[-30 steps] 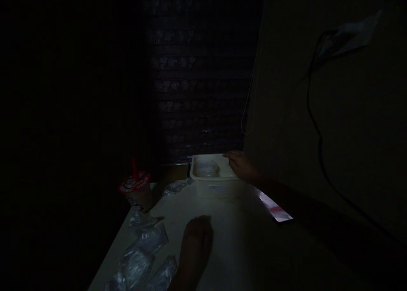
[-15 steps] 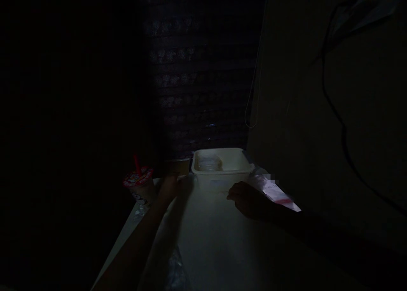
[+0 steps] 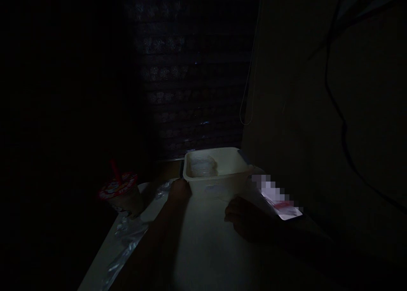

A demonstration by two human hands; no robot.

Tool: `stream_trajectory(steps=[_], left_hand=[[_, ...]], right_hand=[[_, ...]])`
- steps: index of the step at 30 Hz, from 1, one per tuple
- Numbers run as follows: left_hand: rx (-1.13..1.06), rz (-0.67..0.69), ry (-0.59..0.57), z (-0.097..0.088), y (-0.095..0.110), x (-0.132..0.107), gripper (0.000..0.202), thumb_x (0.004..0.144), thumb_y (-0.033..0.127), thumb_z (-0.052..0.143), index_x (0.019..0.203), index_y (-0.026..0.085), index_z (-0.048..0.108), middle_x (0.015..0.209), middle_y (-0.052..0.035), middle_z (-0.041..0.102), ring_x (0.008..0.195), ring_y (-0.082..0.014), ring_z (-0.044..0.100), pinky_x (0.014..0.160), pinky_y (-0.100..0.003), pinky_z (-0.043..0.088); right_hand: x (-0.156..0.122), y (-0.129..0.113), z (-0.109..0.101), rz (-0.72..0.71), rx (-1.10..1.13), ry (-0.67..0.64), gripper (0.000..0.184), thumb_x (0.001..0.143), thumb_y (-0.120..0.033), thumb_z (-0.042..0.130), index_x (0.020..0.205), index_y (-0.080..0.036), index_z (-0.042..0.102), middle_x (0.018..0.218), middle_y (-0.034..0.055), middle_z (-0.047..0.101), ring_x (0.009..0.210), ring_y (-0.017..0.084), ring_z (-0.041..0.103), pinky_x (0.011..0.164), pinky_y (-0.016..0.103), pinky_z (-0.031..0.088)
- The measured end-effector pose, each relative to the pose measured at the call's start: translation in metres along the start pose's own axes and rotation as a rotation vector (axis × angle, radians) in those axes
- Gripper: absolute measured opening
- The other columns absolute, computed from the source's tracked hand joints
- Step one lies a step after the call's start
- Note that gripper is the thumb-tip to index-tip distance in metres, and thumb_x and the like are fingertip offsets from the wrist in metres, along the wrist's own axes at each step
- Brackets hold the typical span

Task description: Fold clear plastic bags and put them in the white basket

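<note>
The scene is very dark. My left hand is closed beside the near left corner of a white plastic basin; what its fingers hold, if anything, is hidden. Crinkled clear plastic lies along the table on the left, partly behind my left forearm. My right hand is over the white tabletop, in front of the basin's right side. Its fingers are curled in, and shadow hides what may be between them. Inside the basin, at the left, sits a translucent wrapped bundle.
A drink cup with a red patterned lid and red straw stands at the table's left edge. A lit phone-like screen lies to the right. Behind are a dark slatted blind and a hanging cord. A black cable runs down the right wall.
My left hand has come in closer to the basin's corner. More clear plastic shows on the left. My right hand sits slightly lower, and the view has shifted a little.
</note>
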State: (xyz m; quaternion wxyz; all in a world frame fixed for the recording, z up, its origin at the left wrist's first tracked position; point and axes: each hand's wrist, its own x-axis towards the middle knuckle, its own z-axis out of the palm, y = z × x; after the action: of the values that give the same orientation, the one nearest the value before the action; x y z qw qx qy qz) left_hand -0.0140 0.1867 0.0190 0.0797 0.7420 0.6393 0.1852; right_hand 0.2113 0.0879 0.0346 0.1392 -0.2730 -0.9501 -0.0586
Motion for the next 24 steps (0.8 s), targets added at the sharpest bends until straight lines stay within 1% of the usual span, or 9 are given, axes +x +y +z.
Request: stream_trajectory(steps=[2,4,7,8,10,12,14,18,24], left_hand=[[0.021,-0.002,-0.02,-0.004,0.0,-0.011,0.02,0.074,0.024,0.046,0.081,0.014,0.062,0.082,-0.0095,0.063,0.082,-0.0197,0.057,0.068,-0.026,0.041],[0.043,-0.005,-0.034,-0.009,0.0,-0.023,0.022,0.073,0.024,0.045,0.082,0.013,0.062,0.081,-0.01,0.063,0.081,-0.0197,0.058,0.067,-0.025,0.042],[0.072,-0.002,-0.054,-0.019,-0.001,-0.038,0.023,0.074,0.026,0.044,0.083,0.014,0.062,0.083,-0.0096,0.063,0.082,-0.0189,0.057,0.067,-0.024,0.041],[0.081,0.002,-0.063,-0.022,0.0,-0.043,0.023,0.075,0.026,0.044,0.084,0.014,0.062,0.084,-0.0094,0.063,0.083,-0.0186,0.057,0.068,-0.024,0.041],[0.098,0.009,-0.086,-0.028,0.003,-0.051,0.023,0.076,0.027,0.044,0.083,0.014,0.061,0.085,-0.0087,0.062,0.085,-0.0181,0.056,0.069,-0.024,0.041],[0.116,0.009,-0.114,-0.032,0.007,-0.059,0.023,0.077,0.028,0.044,0.084,0.013,0.06,0.085,-0.0077,0.062,0.084,-0.0175,0.056,0.07,-0.025,0.041],[0.134,0.002,-0.144,-0.035,0.01,-0.066,0.023,0.078,0.03,0.044,0.088,0.013,0.057,0.088,-0.0063,0.059,0.082,-0.0163,0.056,0.07,-0.029,0.043],[0.175,-0.012,-0.202,-0.039,0.01,-0.077,0.026,0.079,0.031,0.045,0.097,0.013,0.05,0.095,-0.0047,0.054,0.081,-0.0146,0.054,0.07,-0.035,0.045],[0.177,0.11,-0.305,-0.043,0.003,-0.086,0.024,0.079,0.03,0.044,0.096,0.013,0.05,0.094,-0.0045,0.054,0.08,-0.0143,0.053,0.07,-0.035,0.044]], right_hand=[[0.001,-0.003,-0.005,0.017,-0.03,0.039,0.023,0.071,-0.011,0.04,0.082,-0.017,0.059,0.08,0.0064,0.059,0.076,0.016,0.049,0.07,0.031,0.036],[0.005,-0.005,-0.013,0.074,-0.122,0.144,0.027,0.071,-0.009,0.039,0.091,-0.017,0.057,0.087,0.0071,0.059,0.081,0.017,0.049,0.072,0.032,0.035],[0.015,0.002,-0.028,0.268,-0.313,0.268,0.038,0.07,-0.012,0.043,0.107,-0.016,0.048,0.107,0.0106,0.051,0.097,0.023,0.042,0.078,0.039,0.029],[0.019,0.006,-0.033,0.339,-0.337,0.234,0.036,0.07,-0.016,0.047,0.106,-0.015,0.049,0.108,0.0116,0.05,0.098,0.025,0.042,0.077,0.039,0.029],[0.026,0.015,-0.04,0.421,-0.326,0.095,0.026,0.069,-0.022,0.051,0.094,-0.015,0.055,0.095,0.0102,0.057,0.089,0.024,0.047,0.077,0.039,0.028],[0.03,0.023,-0.043,0.453,-0.28,-0.017,0.019,0.071,-0.021,0.05,0.087,-0.014,0.056,0.089,0.0089,0.059,0.085,0.021,0.05,0.076,0.035,0.029],[0.033,0.026,-0.045,0.454,-0.253,-0.063,0.015,0.072,-0.019,0.049,0.084,-0.013,0.056,0.086,0.0074,0.06,0.083,0.019,0.052,0.074,0.031,0.03],[0.04,0.021,-0.061,0.439,-0.24,-0.056,0.011,0.072,-0.018,0.049,0.079,-0.015,0.056,0.084,0.0056,0.061,0.079,0.016,0.053,0.07,0.028,0.031],[0.054,0.019,-0.124,0.495,-0.301,0.079,0.01,0.07,-0.021,0.051,0.076,-0.016,0.056,0.082,0.0048,0.061,0.075,0.016,0.054,0.063,0.025,0.032]])
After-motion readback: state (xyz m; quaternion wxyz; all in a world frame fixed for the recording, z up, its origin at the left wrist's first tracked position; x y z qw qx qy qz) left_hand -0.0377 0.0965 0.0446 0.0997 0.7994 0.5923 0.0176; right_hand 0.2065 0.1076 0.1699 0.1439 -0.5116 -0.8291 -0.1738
